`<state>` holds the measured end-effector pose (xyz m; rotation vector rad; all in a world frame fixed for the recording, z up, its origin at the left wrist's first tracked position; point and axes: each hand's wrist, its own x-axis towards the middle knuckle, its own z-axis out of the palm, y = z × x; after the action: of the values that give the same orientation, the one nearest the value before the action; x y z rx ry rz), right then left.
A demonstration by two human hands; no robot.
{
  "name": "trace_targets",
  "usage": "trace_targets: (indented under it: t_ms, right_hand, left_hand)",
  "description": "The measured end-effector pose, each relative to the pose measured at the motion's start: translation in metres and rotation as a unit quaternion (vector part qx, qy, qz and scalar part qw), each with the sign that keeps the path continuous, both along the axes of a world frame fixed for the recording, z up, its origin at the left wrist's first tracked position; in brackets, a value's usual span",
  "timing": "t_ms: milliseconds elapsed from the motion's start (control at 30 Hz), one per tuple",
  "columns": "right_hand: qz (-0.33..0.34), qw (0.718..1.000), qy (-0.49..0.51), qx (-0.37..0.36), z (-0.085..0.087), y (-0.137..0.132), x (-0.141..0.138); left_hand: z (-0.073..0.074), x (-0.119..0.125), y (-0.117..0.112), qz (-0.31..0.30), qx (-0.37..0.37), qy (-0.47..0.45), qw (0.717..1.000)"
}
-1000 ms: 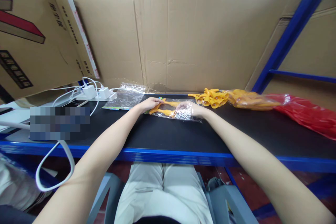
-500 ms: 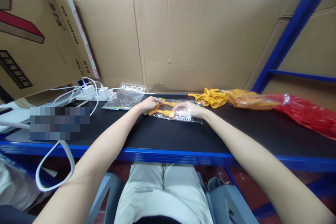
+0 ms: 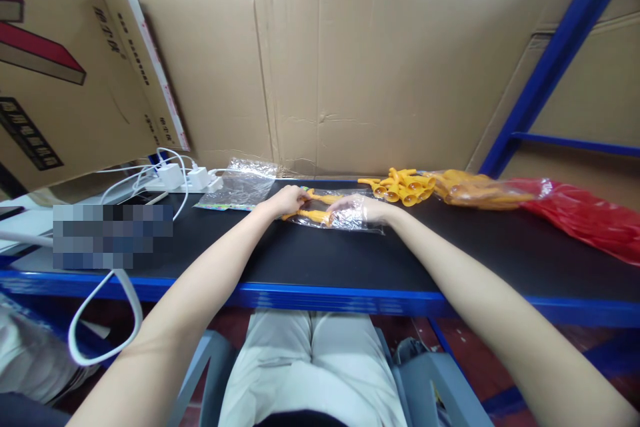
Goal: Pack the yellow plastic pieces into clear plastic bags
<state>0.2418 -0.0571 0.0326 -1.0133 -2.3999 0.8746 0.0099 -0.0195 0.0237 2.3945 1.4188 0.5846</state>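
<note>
On the black tabletop (image 3: 350, 257) lies a clear plastic bag (image 3: 350, 221) with an orange plastic toy (image 3: 315, 215) partly inside it. My left hand (image 3: 285, 200) is closed on the toy's left end, which sticks out of the bag. Reaching inside the bag's right part, my right hand (image 3: 360, 207) has its fingers curled toward the toy's other end.
A heap of orange toys (image 3: 400, 187) lies behind my right hand, with an orange-filled bag (image 3: 475, 190) and a red bag (image 3: 590, 217) further right. A stack of clear bags (image 3: 237, 187), white chargers (image 3: 185, 177) and cables sit left. Cardboard (image 3: 350, 73) walls the back.
My left hand has pushed the toy slightly to the right, further into the bag. My right hand has stayed in about the same place inside the bag.
</note>
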Motion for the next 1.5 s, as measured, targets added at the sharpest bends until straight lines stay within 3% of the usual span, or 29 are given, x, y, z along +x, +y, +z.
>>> trace_targets:
  t_ms: [167, 367, 500, 600, 667, 767, 933, 1133, 1367, 1500]
  right_hand:
    - [-0.090, 0.996, 0.016, 0.020, -0.002, 0.001, 0.002]
    - [-0.071, 0.995, 0.069, 0.011, -0.009, 0.004, -0.003]
    - [-0.171, 0.981, 0.006, 0.087, -0.010, 0.016, 0.006]
    - [-0.254, 0.945, -0.028, 0.206, -0.007, 0.027, 0.022]
    - [-0.329, 0.903, -0.066, 0.267, -0.005, 0.030, 0.035]
    - [-0.412, 0.852, -0.148, 0.286, -0.005, 0.032, 0.051]
    - [-0.378, 0.862, -0.269, 0.206, -0.015, 0.037, 0.063]
    - [-0.364, 0.874, -0.275, 0.169, -0.015, 0.037, 0.058]
    - [-0.328, 0.890, -0.252, 0.190, -0.004, 0.030, 0.044]
    - [-0.304, 0.892, -0.244, 0.230, -0.010, 0.032, 0.045]
  left_hand:
    - [0.006, -0.001, -0.004, 0.024, 0.036, 0.084, 0.996]
    - [0.002, -0.006, 0.000, 0.043, 0.043, 0.116, 0.991]
    - [0.001, -0.012, 0.003, 0.081, 0.053, 0.135, 0.986]
    - [0.000, -0.019, 0.006, 0.098, 0.055, 0.159, 0.981]
    - [0.001, -0.023, 0.009, 0.103, 0.057, 0.177, 0.977]
    - [0.001, -0.027, 0.011, 0.098, 0.059, 0.203, 0.972]
    - [0.001, -0.028, 0.012, 0.097, 0.054, 0.200, 0.973]
    - [-0.002, -0.027, 0.010, 0.065, 0.060, 0.140, 0.986]
    - [-0.001, -0.027, 0.009, 0.020, 0.052, 0.142, 0.988]
    - [0.001, -0.026, 0.009, 0.020, 0.065, 0.183, 0.981]
